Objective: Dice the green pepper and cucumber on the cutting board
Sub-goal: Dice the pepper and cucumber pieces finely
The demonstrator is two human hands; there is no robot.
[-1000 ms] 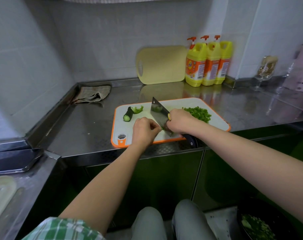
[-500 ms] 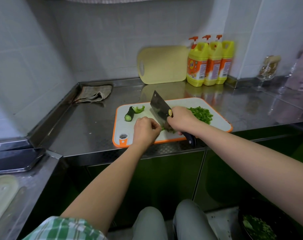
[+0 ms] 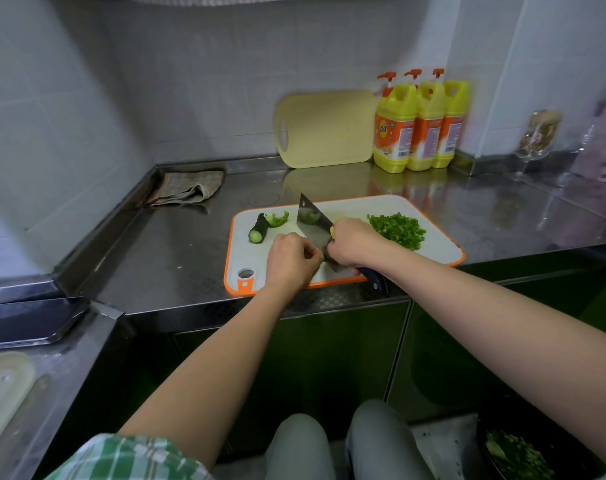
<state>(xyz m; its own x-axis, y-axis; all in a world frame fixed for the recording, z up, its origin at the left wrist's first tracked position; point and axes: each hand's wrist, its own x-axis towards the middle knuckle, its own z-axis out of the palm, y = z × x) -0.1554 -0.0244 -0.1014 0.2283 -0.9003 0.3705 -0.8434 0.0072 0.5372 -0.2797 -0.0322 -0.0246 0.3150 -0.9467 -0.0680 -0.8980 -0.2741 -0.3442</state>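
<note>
1. At frame centre, over the near edge of the cutting board (image 3: 436, 245): right hand (image 3: 355, 242) clenched round the handle of the cleaver (image 3: 312, 225), blade slanting from lower right up to upper left, tip toward the back wall.
2. Just left of the blade, close against it: left hand (image 3: 291, 259), fingers curled under, knuckles toward the steel. Cannot tell whether pinning a piece; anything there is hidden beneath both hands.
3. At the board's upper left, well apart from both hands: cucumber stub (image 3: 258, 228), long axis running up the frame, pale cut face toward the lower edge. Touching its far end, a curled green pepper strip (image 3: 278, 218).
4. Right of centre, behind the right hand: diced pile (image 3: 398, 230), seemingly finished.
5. Probably next: fetch the stub with the left hand, the nearer one, reaching up and left, then turn it crosswise to the blade.
</note>
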